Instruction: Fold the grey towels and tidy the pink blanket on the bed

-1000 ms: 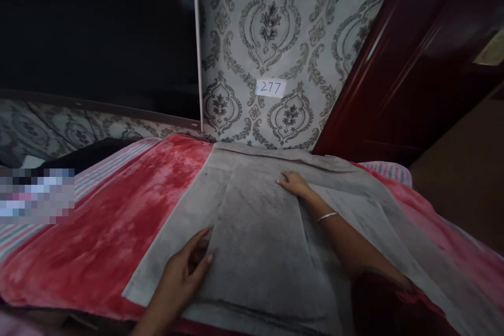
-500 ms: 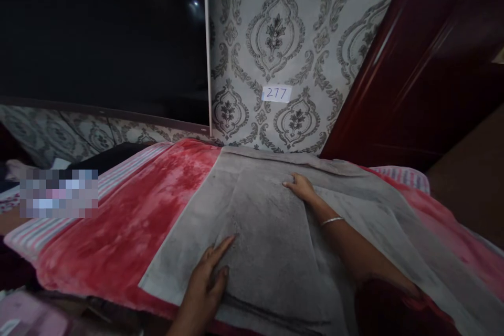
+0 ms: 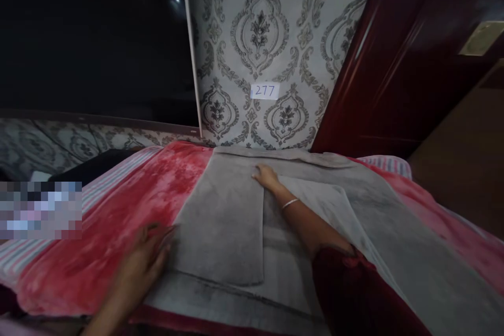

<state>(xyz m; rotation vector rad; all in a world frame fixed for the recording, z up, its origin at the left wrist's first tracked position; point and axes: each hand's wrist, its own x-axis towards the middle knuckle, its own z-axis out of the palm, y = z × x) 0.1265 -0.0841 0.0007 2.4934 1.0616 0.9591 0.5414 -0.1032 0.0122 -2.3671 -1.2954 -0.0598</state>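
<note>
A soft grey cloth (image 3: 315, 163) lies folded in layers, with a narrow flap (image 3: 224, 226) on top at its left side. My right hand (image 3: 265, 176) rests on the upper part of this flap, fingers lightly curled and apart, with a pale bangle (image 3: 290, 203) on the wrist. At the cloth's left edge, over a red plush blanket (image 3: 165, 178), is my left hand (image 3: 144, 257). It is smeared by motion, but its thumb and fingers look apart. Whether its fingertips touch the flap's edge is hard to tell.
Striped bedding (image 3: 134, 160) shows beneath the red blanket. A large dark screen (image 3: 90, 37) stands at the left, against a patterned wall (image 3: 260, 0) bearing a label (image 3: 265, 91) marked 277. Dark red glossy furniture (image 3: 394, 63) rises at the right.
My left hand has moved left, off the middle of the cloth to its left edge. My right hand appears further left. The flap looks narrower, its right edge further left and its lower edge visible.
</note>
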